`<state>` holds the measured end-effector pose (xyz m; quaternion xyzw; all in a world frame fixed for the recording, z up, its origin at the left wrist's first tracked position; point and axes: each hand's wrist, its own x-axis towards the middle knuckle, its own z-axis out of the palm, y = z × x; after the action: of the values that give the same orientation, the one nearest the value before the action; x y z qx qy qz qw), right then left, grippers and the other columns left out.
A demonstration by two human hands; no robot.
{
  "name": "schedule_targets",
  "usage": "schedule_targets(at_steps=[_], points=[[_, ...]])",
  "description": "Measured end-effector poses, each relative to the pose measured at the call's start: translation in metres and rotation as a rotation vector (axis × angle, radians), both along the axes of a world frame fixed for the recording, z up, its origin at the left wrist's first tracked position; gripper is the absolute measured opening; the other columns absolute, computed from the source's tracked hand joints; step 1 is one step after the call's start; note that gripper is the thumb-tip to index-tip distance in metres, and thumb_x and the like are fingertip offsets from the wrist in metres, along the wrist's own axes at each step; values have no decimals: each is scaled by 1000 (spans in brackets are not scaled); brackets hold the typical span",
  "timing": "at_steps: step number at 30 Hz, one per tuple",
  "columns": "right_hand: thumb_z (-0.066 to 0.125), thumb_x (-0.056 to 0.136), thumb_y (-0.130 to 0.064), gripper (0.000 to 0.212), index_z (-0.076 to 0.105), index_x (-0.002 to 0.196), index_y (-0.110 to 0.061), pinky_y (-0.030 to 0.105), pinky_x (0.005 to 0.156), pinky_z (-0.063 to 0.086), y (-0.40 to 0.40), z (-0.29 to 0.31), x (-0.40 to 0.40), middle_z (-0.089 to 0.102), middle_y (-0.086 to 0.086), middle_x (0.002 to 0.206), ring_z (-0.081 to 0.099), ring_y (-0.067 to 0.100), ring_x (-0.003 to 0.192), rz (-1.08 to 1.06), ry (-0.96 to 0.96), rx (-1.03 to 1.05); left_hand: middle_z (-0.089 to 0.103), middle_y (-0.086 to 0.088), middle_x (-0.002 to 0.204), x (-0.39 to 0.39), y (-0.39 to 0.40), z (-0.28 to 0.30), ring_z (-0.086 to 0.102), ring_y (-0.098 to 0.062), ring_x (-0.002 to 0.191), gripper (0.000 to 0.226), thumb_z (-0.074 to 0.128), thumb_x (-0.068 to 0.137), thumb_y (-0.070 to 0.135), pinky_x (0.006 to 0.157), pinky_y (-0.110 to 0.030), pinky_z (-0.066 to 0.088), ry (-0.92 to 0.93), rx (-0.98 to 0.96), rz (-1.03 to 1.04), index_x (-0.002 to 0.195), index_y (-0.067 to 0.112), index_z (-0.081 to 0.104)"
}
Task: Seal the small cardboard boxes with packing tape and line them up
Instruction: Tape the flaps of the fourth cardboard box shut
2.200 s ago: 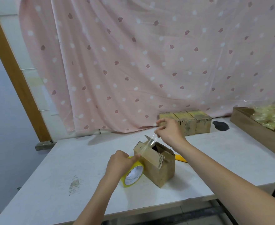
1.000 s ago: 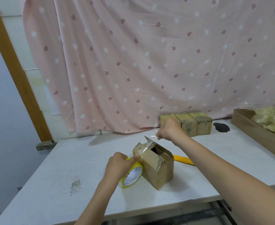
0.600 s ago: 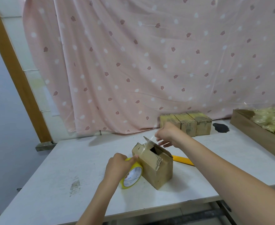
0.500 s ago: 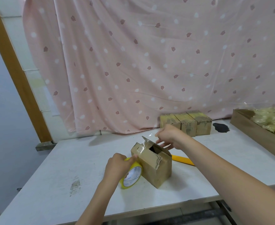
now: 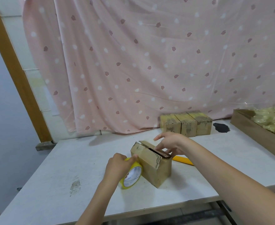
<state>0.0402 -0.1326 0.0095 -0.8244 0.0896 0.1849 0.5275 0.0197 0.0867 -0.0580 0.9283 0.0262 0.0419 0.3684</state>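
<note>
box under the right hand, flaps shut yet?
Not fully. The box still shows a dark gap between its top flaps, where the right hand presses with straight fingers.

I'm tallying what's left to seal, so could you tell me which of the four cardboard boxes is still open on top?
The near box under the right hand, with a dark gap between its flaps; the three boxes by the curtain look closed.

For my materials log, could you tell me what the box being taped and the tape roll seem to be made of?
The box looks like plain brown corrugated cardboard, matte, with scuffed, frayed flap edges. The tape roll seems to be clear glossy plastic film on a core with a yellow rim; what the core is made of is unclear.
</note>
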Motion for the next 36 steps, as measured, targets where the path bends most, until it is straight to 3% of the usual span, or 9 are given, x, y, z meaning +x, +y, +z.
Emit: schedule_targets(at_steps=[6, 11, 16, 22, 26, 28, 30, 32, 36], points=[[75, 81, -5, 35, 60, 112, -12, 49, 81, 56, 5, -15, 4, 62, 19, 116, 63, 34, 91, -52, -7, -15, 22, 1, 52, 0, 1, 1, 28, -18, 52, 65, 63, 88, 56, 51, -29, 22, 9, 18, 1, 56, 17, 22], [76, 77, -7, 45, 58, 118, -2, 43, 69, 56, -1, -17, 7, 67, 15, 110, 67, 32, 84, -101, 28, 36, 23, 2, 50, 0, 3, 2, 28, -18, 52, 66, 65, 85, 58, 51, -29, 22, 47, -27, 5, 55, 18, 22], [55, 94, -2, 12, 61, 105, 0, 46, 75, 54, -14, -12, 9, 62, 12, 106, 64, 33, 87, -137, 54, 165, 40, -8, 55, 1, 3, 1, 38, -19, 50, 66, 64, 83, 63, 55, -28, 29, 66, -51, 7, 55, 18, 24], [56, 98, -13, 14, 60, 106, -3, 48, 79, 55, -13, -12, 16, 62, 14, 107, 64, 31, 79, -141, 88, 233, 44, -9, 56, -1, 2, 3, 41, -9, 33, 63, 64, 85, 59, 52, -26, 30, 70, -43, -2, 54, 18, 27], [56, 99, -39, 37, 60, 109, -4, 44, 77, 54, -10, -13, 16, 61, 12, 102, 63, 27, 74, -136, 136, 293, 41, -3, 53, 1, 3, 1, 46, -19, 52, 56, 66, 84, 58, 55, -27, 32, 18, -27, 21, 57, 17, 38], [57, 94, -51, 48, 60, 108, -5, 43, 76, 53, -9, -12, 16, 62, 12, 101, 63, 27, 72, -125, 139, 307, 50, 1, 57, 0, 2, 3, 52, -18, 58, 40, 67, 84, 58, 52, -28, 34, -32, 5, 28, 76, 20, 55], [64, 92, -44, 44, 58, 112, -4, 44, 76, 55, -8, -11, 17, 63, 13, 105, 64, 28, 76, -122, 116, 287, 59, 1, 75, -2, 1, 4, 57, -14, 72, 33, 69, 85, 52, 58, -27, 38, -93, -9, -13, 102, 25, 57], [70, 91, -27, 38, 55, 115, -1, 42, 71, 55, -6, -12, 18, 65, 15, 105, 64, 29, 77, -135, 65, 240, 60, -2, 108, -1, 1, 4, 57, -16, 96, 42, 68, 89, 43, 73, -25, 41, -172, -7, -102, 127, 33, 51], [69, 89, -4, 22, 57, 106, 2, 40, 71, 53, -1, -15, 20, 70, 15, 96, 65, 28, 77, -205, -34, 139, 30, 6, 156, 11, 0, 2, 32, -22, 137, 61, 57, 99, 23, 105, -30, 37, -312, 226, -328, 149, 48, 32]])
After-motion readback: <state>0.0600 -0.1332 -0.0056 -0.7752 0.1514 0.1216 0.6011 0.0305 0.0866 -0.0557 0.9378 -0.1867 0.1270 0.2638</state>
